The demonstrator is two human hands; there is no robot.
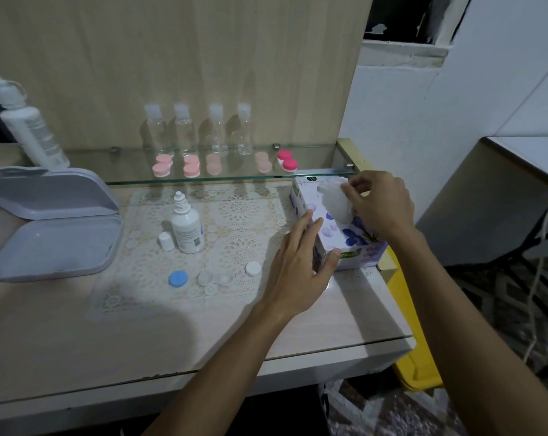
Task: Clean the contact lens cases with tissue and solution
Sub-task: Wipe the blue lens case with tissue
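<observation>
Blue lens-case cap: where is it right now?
Head view, on the lace mat, front centre: the blue cap lies just left of the open clear lens case.

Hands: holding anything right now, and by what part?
The right hand pinches the upper end of the tissue sticking out of the tissue box. The left hand rests on the box's near left side, steadying it.

I see my right hand (380, 205) pinching the tissue (334, 199) standing out of the tissue box (338, 229), while my left hand (301, 262) rests flat against the box's near side. An open lens case (214, 277) lies on the bench (172, 335) beside the solution bottle (187, 225).
</observation>
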